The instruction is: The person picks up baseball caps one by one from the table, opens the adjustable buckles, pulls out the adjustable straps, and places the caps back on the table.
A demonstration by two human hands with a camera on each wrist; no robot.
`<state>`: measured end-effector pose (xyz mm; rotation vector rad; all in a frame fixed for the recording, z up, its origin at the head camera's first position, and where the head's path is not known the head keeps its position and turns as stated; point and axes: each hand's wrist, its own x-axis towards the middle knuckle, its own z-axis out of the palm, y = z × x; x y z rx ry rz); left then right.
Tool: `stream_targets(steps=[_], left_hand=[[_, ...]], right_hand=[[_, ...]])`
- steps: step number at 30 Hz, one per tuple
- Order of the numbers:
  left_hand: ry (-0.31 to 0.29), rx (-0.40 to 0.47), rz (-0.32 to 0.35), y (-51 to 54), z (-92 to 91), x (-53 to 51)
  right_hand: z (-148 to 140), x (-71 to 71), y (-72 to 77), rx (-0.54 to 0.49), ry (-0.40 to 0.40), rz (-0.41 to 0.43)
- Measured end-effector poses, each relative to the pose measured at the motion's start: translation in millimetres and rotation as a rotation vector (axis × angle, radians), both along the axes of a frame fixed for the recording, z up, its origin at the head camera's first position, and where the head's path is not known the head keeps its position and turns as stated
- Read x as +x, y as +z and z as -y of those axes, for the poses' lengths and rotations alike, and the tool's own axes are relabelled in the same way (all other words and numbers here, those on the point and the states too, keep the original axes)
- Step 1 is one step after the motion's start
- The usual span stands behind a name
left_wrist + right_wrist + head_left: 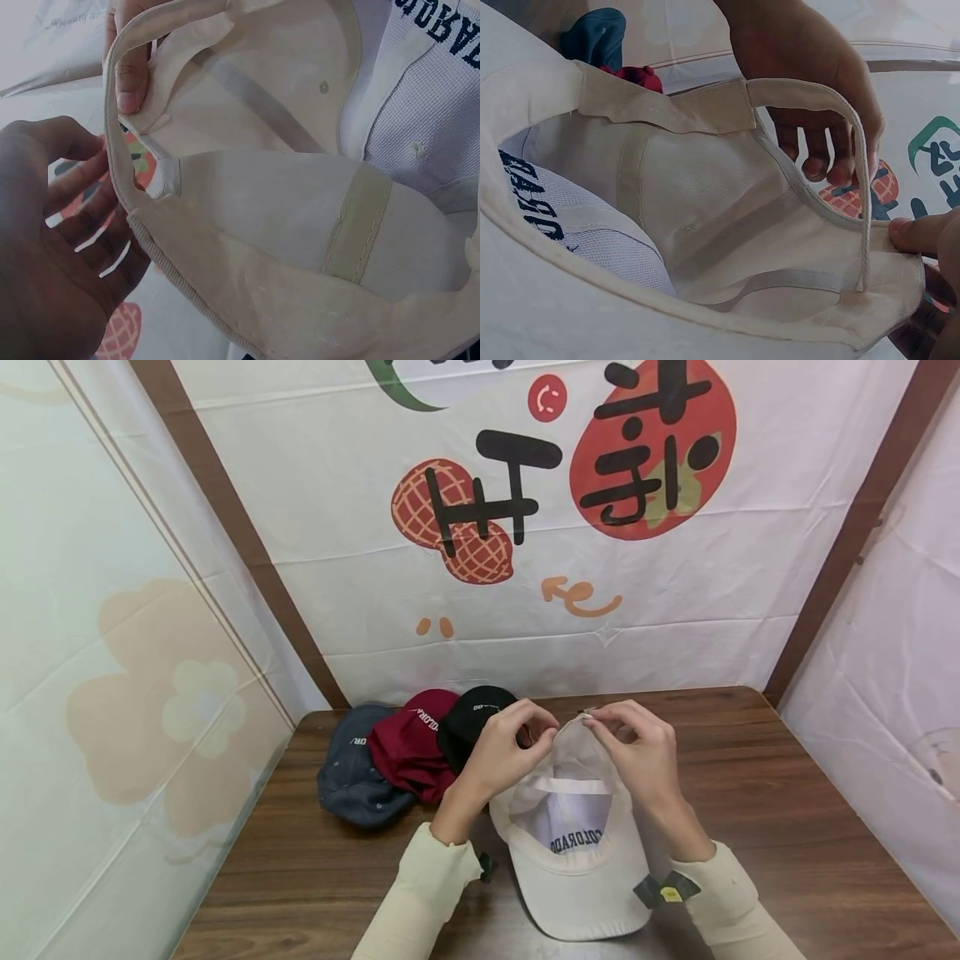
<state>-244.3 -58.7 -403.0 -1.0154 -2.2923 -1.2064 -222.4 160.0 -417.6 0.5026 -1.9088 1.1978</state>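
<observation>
A cream-white baseball cap [581, 902] lies upside down on the table, its brim toward me and its inside showing. Inside it is a pale lining with dark "COLORADO" lettering [576, 841]. My left hand [498, 760] pinches the back strap [114, 150] from the left, the fingers partly behind it. Opposite, my right hand [645, 760] grips the back edge near the strap's other end, the thumb on the fabric in the right wrist view. The strap arches between both hands.
Left of the white cap, a dark blue cap [360, 777], a dark red cap [412, 747] and a black cap [468, 718] overlap in a row on the brown wooden table [765, 827]. Printed cloth walls [337, 610] enclose the back and sides.
</observation>
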Motion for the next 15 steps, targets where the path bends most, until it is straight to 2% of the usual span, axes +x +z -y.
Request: stream_targets(steps=[6, 15], left_hand=[[0.036, -0.059, 0.059, -1.2, -2.2, -0.7], [0.060, -0.139, 0.107, -1.1, -6.1, -0.3]], right_hand=[[-0.7, 2.1, 1.0, -0.004, 0.017, 0.006], [-1.1, 3.2, 0.9, -0.023, 0.049, 0.020]])
